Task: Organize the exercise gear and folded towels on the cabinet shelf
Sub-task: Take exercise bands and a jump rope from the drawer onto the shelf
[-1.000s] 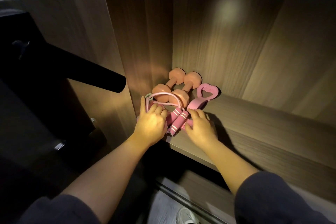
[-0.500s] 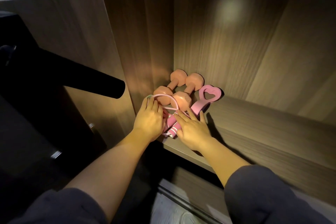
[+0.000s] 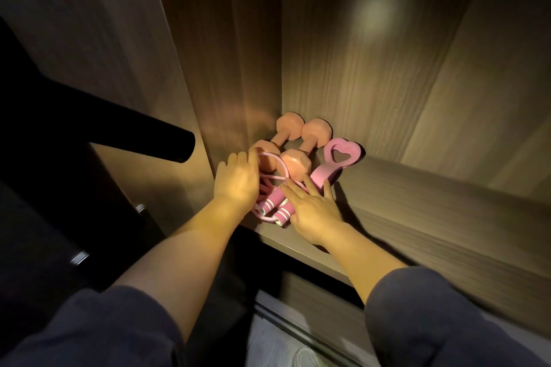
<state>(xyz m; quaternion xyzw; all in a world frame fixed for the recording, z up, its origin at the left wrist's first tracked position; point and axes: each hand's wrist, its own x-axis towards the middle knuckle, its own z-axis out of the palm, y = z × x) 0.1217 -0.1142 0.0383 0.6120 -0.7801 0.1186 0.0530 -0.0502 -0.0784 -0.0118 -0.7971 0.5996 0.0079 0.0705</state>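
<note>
Two salmon dumbbells (image 3: 295,143) lie side by side in the back left corner of the wooden shelf (image 3: 417,211). A pink heart-shaped grip tool (image 3: 337,161) lies just right of them. In front sits a pink jump rope (image 3: 274,205), its coiled cord looping over the near dumbbell ends and its two striped handles pointing at the shelf's front edge. My left hand (image 3: 237,180) rests flat on the rope's left side, fingertips at the cord. My right hand (image 3: 311,207) lies with straight fingers on the handles and the grip tool's stem. No towels are in view.
The cabinet's side wall (image 3: 232,83) and back panel (image 3: 372,68) close the corner. A black cylindrical bar (image 3: 143,134) juts in from the left at hand height. Bare shelf stretches to the right. Below the shelf's edge are a lower ledge and pale floor.
Both hands have slid forward onto the rope, pushing it closer to the dumbbells; the left fingers now reach the cord loop and the right fingers lie straighter over the handles.
</note>
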